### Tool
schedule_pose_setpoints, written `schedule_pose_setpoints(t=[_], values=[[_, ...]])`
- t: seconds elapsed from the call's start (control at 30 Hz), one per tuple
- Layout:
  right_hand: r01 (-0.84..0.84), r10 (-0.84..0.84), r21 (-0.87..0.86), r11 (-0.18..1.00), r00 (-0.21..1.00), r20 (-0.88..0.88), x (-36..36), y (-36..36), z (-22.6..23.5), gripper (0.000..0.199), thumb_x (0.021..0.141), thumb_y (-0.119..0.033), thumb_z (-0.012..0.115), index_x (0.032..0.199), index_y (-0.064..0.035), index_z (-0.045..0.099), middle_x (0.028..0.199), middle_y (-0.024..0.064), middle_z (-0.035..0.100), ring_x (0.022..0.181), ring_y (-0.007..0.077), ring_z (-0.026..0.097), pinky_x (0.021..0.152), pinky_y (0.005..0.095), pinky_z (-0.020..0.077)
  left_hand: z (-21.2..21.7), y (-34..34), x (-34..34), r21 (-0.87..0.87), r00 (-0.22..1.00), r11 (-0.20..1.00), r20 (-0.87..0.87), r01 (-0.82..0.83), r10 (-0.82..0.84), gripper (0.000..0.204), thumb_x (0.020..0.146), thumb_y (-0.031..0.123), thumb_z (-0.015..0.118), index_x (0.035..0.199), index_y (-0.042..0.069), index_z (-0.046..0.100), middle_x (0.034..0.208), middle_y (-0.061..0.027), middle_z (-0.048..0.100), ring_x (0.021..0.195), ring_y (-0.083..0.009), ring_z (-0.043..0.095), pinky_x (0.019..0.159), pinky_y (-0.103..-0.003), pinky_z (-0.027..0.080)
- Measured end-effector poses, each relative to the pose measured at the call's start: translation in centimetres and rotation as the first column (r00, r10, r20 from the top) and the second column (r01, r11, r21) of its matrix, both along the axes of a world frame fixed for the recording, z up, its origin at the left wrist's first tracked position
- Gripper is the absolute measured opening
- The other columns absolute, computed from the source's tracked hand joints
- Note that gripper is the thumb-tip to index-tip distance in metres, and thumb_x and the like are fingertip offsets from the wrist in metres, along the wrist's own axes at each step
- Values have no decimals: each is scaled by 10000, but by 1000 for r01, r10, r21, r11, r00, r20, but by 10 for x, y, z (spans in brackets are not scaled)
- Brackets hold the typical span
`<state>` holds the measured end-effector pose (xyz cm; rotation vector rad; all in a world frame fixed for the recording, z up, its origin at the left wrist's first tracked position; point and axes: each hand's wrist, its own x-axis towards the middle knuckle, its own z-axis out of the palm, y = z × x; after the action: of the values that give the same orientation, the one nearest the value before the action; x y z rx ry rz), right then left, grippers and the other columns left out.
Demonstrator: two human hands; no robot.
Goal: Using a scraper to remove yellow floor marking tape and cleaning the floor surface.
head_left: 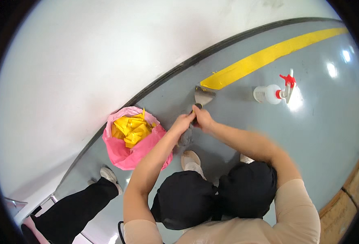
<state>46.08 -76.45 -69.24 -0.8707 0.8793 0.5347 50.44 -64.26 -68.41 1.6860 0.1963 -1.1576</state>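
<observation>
My left hand (pixel 183 123) and my right hand (pixel 204 118) are both closed around the dark handle of a scraper (pixel 204 96). Its wide metal blade points away from me, close to the near end of a yellow floor tape strip (pixel 260 62). Small yellow bits show at that end. Whether the blade touches the tape is hard to tell. Just below my hands is a grey, crumpled-looking thing (pixel 185 138), whose kind I cannot make out. Left of my hands stands an open pink plastic bag (pixel 124 156) holding crumpled yellow tape (pixel 134 129).
A clear spray bottle (pixel 267 94) with a red trigger lies on the grey floor at the right. Along the far left runs a white wall (pixel 82 61) with a dark base strip. Another person's leg (pixel 80 207) is at the lower left. Brown boxes (pixel 342 209) sit lower right.
</observation>
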Motion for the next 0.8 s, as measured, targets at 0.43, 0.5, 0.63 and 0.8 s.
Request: schedule_pose_setpoints(t=[0.43,0.5,0.63,0.8], values=[[20,-21,-32,999,1000,-14,10,-9,-1,391,903,-385,484,889,0,549,794,80,569,653,176,554,518,338,457,9,-10,-3,144,992,983,40,112,-119,562,898,455,445,979,-73,616,887,-155,652,848,-236,609,752,-349,443],[69,-69,-5,998,998,-7,-3,8,17,395,896,-399,493,899,-10,558,792,76,562,662,163,546,537,317,445,-6,11,-25,127,983,987,145,98,-116,581,911,461,407,1008,-79,596,921,-209,644,909,-309,612,786,-376,434],[-28,26,-151,988,1000,-17,-66,-30,-18,464,868,-423,525,956,30,565,809,88,570,680,171,519,576,329,436,29,-40,-59,106,950,947,42,304,-309,538,937,415,379,1103,-55,580,1004,-133,634,960,-215,578,858,-315,410],[-185,168,-200,962,981,-97,-40,-63,-13,444,866,-389,503,963,39,568,840,99,567,737,173,529,640,342,427,20,-71,-55,48,985,989,-112,137,-131,572,955,402,326,1336,-23,359,1190,-174,548,1104,-236,510,924,-318,374]])
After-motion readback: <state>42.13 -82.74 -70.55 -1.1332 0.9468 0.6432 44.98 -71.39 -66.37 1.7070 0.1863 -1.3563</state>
